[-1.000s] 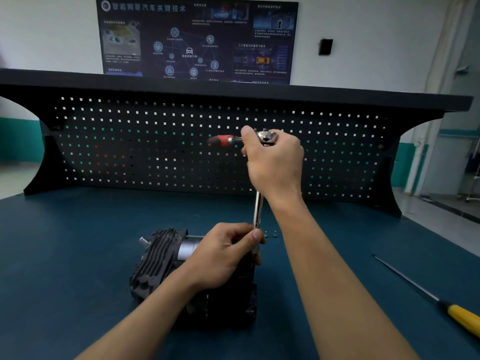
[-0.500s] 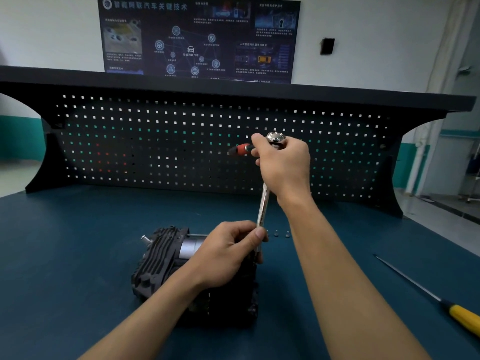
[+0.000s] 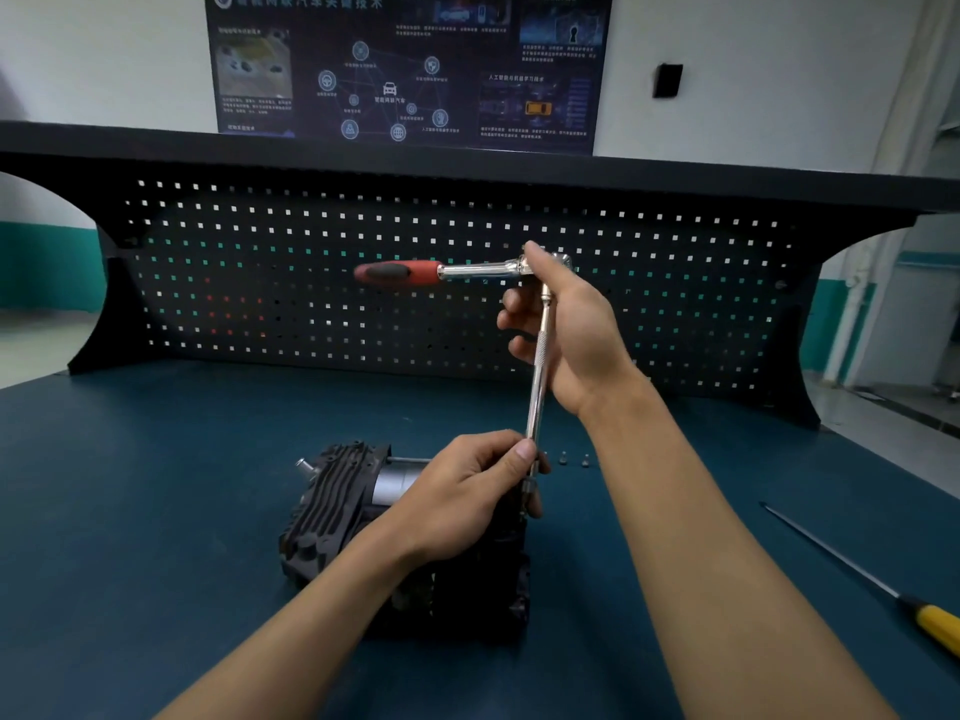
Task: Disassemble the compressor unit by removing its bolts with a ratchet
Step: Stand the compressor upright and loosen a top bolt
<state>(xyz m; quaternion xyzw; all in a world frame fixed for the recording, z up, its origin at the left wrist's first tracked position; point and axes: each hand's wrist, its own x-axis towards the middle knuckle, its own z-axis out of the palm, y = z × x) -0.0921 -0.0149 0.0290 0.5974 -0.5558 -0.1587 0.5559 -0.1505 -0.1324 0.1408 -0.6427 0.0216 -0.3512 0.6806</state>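
Note:
A black finned compressor unit (image 3: 332,506) lies on the blue bench (image 3: 130,511). A ratchet (image 3: 467,271) with a red and black handle pointing left carries a long chrome extension bar (image 3: 537,376) that runs down to the unit's right end. My left hand (image 3: 467,491) pinches the bar's lower end against the compressor. My right hand (image 3: 566,324) curls around the bar's top, just under the ratchet head. Two or three loose bolts (image 3: 574,459) sit on the bench behind the unit.
A yellow-handled screwdriver (image 3: 893,595) lies on the bench at the right, its shaft pointing up-left. A black pegboard (image 3: 311,283) with a shelf on top closes off the back of the bench.
My right hand has slid off the ratchet head onto the top of the bar. The handle now shows in full, pointing left. The left hand and compressor have not moved.

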